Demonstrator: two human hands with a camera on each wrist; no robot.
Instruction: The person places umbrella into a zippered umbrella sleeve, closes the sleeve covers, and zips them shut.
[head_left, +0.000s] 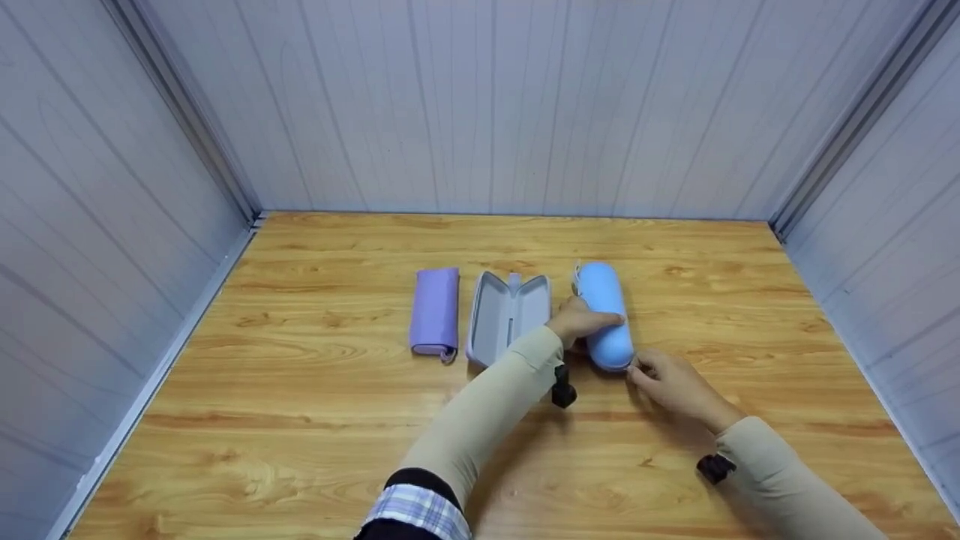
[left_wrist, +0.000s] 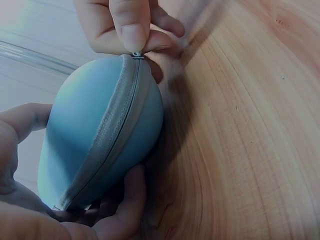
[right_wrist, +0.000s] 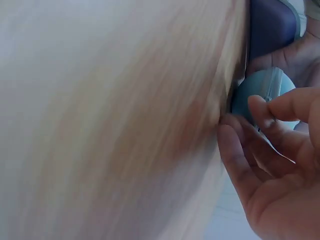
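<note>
A light blue zippered hard case (head_left: 602,286), long with rounded ends, lies on the wooden table in the head view. My left hand (head_left: 583,321) grips it from the left side, with the thumb across its top. At its near end my right hand (head_left: 679,384) pinches the small metal zipper pull (left_wrist: 137,55), best seen in the left wrist view. There the grey zipper (left_wrist: 107,142) runs across the end of the case, its two halves meeting along the line. The right wrist view shows bent right fingers (right_wrist: 235,152) close by the case end.
Left of the blue case, an opened case with a grey lining (head_left: 491,319) lies partly behind the left forearm. Further left is a purple case (head_left: 434,307) with a small loop at its near end. Pale panel walls (head_left: 480,105) enclose the table (head_left: 300,420).
</note>
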